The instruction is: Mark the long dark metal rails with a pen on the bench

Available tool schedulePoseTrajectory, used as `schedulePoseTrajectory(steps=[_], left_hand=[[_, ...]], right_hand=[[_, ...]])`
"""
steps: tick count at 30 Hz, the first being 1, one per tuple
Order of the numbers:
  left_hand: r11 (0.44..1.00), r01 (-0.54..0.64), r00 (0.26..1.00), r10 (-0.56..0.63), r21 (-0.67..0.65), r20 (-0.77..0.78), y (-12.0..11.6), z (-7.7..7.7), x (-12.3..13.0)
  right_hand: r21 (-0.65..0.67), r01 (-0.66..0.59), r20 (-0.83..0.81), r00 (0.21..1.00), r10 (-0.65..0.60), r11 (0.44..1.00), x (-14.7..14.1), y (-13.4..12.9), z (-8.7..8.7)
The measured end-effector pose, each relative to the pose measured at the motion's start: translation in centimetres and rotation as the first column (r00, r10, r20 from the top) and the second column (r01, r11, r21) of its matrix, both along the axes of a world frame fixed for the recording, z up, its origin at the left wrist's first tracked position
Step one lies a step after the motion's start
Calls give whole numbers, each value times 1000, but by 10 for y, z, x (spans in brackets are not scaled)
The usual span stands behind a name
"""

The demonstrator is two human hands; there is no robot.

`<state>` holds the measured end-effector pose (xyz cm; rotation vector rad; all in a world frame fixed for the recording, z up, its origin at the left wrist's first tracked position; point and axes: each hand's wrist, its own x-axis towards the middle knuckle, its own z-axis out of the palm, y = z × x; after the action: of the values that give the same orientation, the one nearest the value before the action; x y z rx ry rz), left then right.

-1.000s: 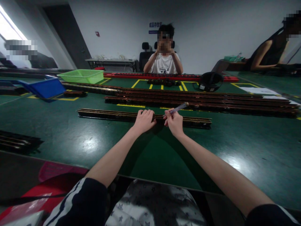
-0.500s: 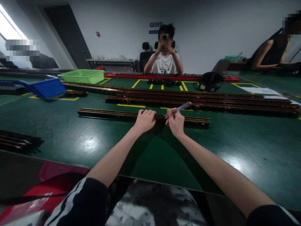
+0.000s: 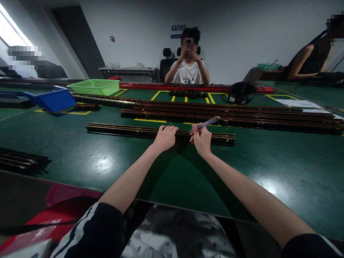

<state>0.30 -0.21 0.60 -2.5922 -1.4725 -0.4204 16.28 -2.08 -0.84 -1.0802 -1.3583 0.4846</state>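
Note:
A long dark strip with gold-coloured edges [image 3: 126, 130] lies crosswise on the green table. My left hand [image 3: 166, 138] is bent over its middle, fingers on the far side and thumb on the near side, gripping it. Just to the right, my right hand [image 3: 201, 139] is closed around a slim screwdriver with a clear purplish handle [image 3: 210, 122]. The handle leans up and to the right, while its thin shaft points down left at the strip. Whether the tip touches the strip is too small to tell.
Behind the strip lies a bundle of similar long strips [image 3: 242, 116]. A blue tray [image 3: 52, 100] and a green basket [image 3: 94, 87] stand at the back left. More strips [image 3: 21, 161] lie at the left edge. A person [image 3: 189, 70] sits opposite, near a black ring-shaped object [image 3: 242, 93].
The strip under my hands has slid a little to the left. My hands and the screwdriver have stayed almost in place.

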Motion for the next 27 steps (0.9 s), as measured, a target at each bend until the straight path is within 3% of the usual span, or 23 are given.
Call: schedulePoseTrajectory(steps=[10,27], left_hand=[[999,35,999,-35,6,-14,1,-3,-2],[999,40,999,-40,4,-13,1,-3,-3]], right_hand=[[-41,-62,-4,998,62,997,2,2,0],[-63,-63,-9,998,62,996,3,1,0]])
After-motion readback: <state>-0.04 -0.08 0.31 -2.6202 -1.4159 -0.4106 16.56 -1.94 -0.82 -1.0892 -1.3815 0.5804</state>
